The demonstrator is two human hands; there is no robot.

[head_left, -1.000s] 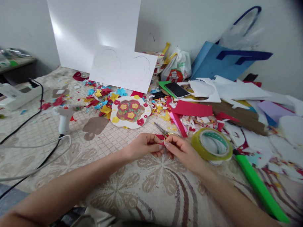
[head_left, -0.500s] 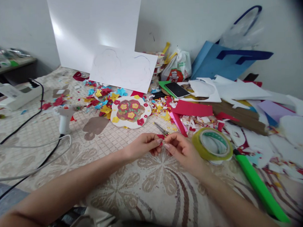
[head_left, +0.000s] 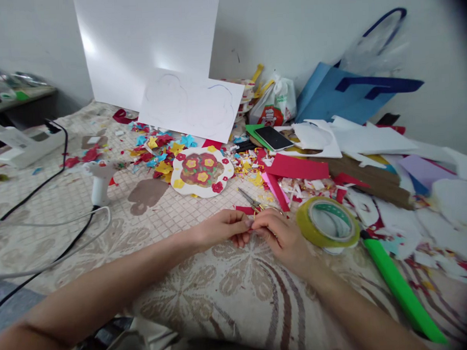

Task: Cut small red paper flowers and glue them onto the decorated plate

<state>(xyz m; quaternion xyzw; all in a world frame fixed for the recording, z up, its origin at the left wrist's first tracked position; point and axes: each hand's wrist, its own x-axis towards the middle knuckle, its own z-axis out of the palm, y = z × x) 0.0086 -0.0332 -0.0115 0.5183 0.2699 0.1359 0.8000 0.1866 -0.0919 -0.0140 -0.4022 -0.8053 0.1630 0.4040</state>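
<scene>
Cloth-covered tabletop point(head_left: 158, 218). Left hand point(head_left: 224, 227) and right hand point(head_left: 285, 238) meet just above it, nearer its near edge than its far one. On each hand, thumb and index finger are pinched together, the two pairs of tips meeting. Small reddish piece point(head_left: 250, 231) appears to be caught between them; fingers cover nearly all of it, so its shape is uncertain from this view.

Scissors point(head_left: 248, 197) lie just beyond the right hand, blades toward the far edge, handles partly hidden; red strip point(head_left: 244, 210) beside them. Tape roll point(head_left: 303, 223) near the right hand, on its outer side. Green tool point(head_left: 402, 286) slants down toward the near right corner. Flower-decorated panel point(head_left: 177, 171) lies flat beyond the left hand. White glue gun point(head_left: 100, 189) stands toward the left edge. Coloured cutouts point(head_left: 164, 168) spread toward the far edge, where a white board point(head_left: 148, 40) leans on the wall. Phone point(head_left: 274, 138) lies among scraps, toward the far right corner.
</scene>
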